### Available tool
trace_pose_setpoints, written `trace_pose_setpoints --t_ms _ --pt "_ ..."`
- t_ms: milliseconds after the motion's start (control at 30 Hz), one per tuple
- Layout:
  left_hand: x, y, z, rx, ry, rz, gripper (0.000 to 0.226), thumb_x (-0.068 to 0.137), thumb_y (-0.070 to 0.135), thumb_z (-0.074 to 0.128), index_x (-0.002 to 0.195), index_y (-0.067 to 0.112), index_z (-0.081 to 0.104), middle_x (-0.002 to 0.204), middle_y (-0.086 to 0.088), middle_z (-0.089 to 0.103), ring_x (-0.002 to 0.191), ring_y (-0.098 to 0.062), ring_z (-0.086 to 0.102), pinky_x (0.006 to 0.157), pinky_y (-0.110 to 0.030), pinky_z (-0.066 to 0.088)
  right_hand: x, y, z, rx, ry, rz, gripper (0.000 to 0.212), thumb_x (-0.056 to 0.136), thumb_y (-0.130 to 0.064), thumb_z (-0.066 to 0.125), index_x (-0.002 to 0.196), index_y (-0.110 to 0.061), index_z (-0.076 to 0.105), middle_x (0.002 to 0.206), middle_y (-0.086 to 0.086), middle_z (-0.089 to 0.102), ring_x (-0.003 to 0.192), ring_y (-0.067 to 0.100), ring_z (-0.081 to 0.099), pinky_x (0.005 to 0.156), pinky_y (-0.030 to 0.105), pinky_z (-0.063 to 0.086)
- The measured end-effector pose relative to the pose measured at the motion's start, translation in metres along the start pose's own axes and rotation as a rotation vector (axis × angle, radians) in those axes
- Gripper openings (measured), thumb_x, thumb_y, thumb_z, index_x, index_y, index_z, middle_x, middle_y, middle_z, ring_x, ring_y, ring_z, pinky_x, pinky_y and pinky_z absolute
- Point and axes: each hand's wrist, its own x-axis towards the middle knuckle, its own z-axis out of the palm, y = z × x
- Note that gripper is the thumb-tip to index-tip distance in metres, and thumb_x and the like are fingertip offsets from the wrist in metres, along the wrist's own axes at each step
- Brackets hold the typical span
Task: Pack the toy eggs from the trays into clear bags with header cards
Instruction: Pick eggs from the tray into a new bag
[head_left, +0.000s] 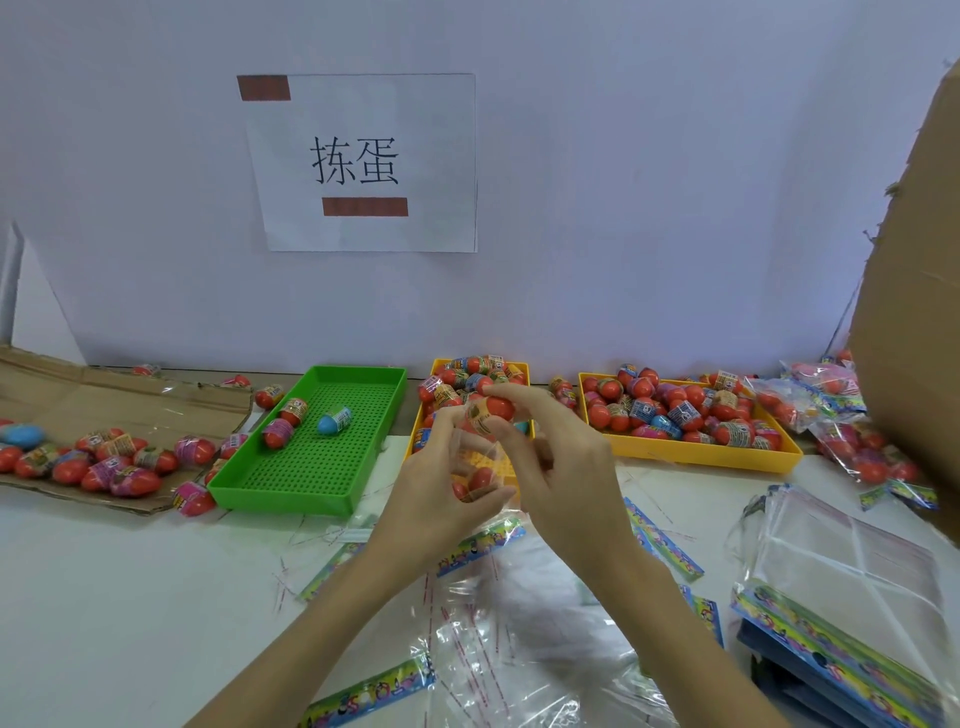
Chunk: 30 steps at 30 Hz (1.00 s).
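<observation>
1. Near edge of tabletop (104, 597): loose clear bags (509, 665) w/ colourful header cards (369, 693), overlapping in a pile; neat stack of bags (852, 577) at near-right corner.
2. Centre, above the table: left hand (441, 488) curled round a clear bag (480, 467), holding it up; red eggs visible inside, low in bag.
3. Right hand (561, 457) fingers pinch a red toy egg (491, 410) at the bag mouth; egg touching bag top, can't tell if partly in.
4. Behind hands: yellow tray (519, 370) heaped w/ eggs, mostly hidden by hands.
5. Left of it: green tray (311, 467), 3 eggs at its far end, one blue.
6. Right: second yellow tray (701, 452), full of eggs.
7. Far-left edge: flat cardboard (78, 400) w/ loose eggs on it.
8. Far-right edge: filled bags (852, 447) beside a cardboard box (914, 312).
9. Back wall: paper sign (363, 161).
</observation>
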Motion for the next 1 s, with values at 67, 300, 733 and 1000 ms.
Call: trace_pose_setpoints --t_ms 67,300,733,1000 --pt "-0.0004 0.0002 0.0004 -0.019 -0.003 0.012 0.072 0.080 0.015 0.089 0.134 0.032 0.045 0.105 0.025 0.065 0.080 -0.006 0.070 0.070 -0.018 0.056 -0.0023 0.0021 0.0022 -0.030 -0.027 0.043 0.027 0.103 -0.030 0.058 0.123 -0.016 0.069 0.097 -0.016 0.065 0.066 -0.012 0.053 0.065 0.004 0.036" --pt "-0.0010 0.0000 0.0000 -0.036 -0.013 0.044 0.072 0.082 0.013 0.088 0.126 0.043 0.039 0.108 0.017 0.066 0.091 -0.015 0.071 0.073 -0.023 0.059 -0.0022 0.0069 0.0028 0.084 -0.067 0.214 0.021 0.101 -0.032 0.063 0.121 -0.030 0.067 0.095 -0.022 0.066 0.058 0.004 0.060 0.055 0.010 0.042" --pt "-0.0049 0.0039 0.0002 -0.204 -0.164 0.038 0.046 0.099 0.012 0.060 0.137 0.033 0.045 0.110 0.016 0.068 0.086 -0.008 0.067 0.069 -0.023 0.052 -0.0025 0.0032 -0.0014 -0.105 -0.188 0.104 0.017 0.099 -0.037 0.064 0.112 -0.027 0.067 0.097 -0.017 0.066 0.063 -0.003 0.053 0.062 0.010 0.035" --pt "-0.0033 0.0017 -0.0001 -0.087 -0.101 0.060 0.041 0.100 0.017 0.056 0.137 0.033 0.047 0.113 0.019 0.066 0.093 -0.014 0.070 0.078 -0.035 0.060 -0.0067 0.0062 0.0028 -0.195 -0.246 0.064 0.022 0.101 -0.028 0.064 0.119 -0.022 0.073 0.108 -0.006 0.060 0.064 -0.010 0.042 0.067 0.021 0.050"
